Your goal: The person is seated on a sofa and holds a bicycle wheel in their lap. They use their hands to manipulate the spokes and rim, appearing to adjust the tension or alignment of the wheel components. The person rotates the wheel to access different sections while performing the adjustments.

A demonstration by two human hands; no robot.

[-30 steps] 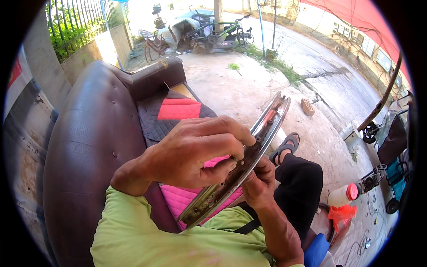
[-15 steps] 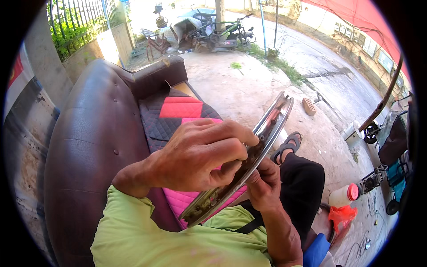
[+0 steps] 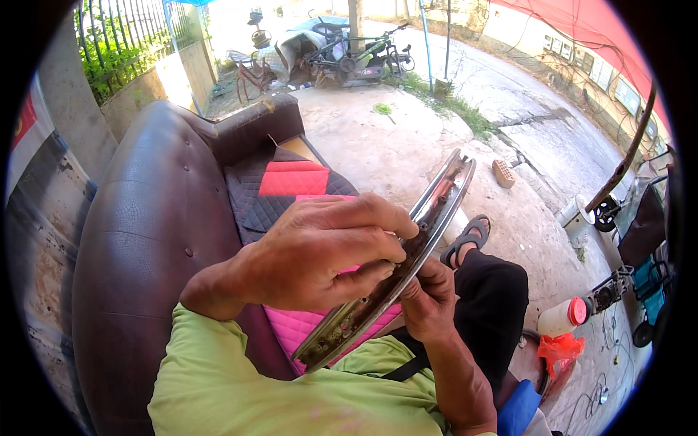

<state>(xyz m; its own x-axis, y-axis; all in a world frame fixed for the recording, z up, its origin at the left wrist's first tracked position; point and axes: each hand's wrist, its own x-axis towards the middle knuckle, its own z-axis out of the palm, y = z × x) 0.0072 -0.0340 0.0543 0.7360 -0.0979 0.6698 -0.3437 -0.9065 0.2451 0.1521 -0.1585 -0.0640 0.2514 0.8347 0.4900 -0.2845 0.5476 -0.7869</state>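
Note:
A metal wheel rim (image 3: 342,330) is held up tilted in front of my chest, seen nearly edge-on. Its outer edges shine, while the channel between them looks brown and rusty, with small holes. My left hand (image 3: 327,251) is closed in a pinch over the channel, about mid-rim; whatever lies between its fingertips is too hidden to make out. From the right side, my right hand (image 3: 430,301) grips the rim, thumb and fingers pressed against its edge. Behind the hands, a pink quilted cover (image 3: 294,330) lies over the sofa seat.
A brown sofa (image 3: 156,240) runs along the left. My sandalled foot (image 3: 469,240) rests on the floor near a brick (image 3: 502,174). At right are a white tub with a red lid (image 3: 576,311), a red plastic bag (image 3: 561,352) and cables. Bicycles (image 3: 363,54) stand far off.
My left fingers have shifted slightly at the rim's channel, the lower ones straightening a little. The rim and my right hand stay nearly in place; the view has moved slightly.

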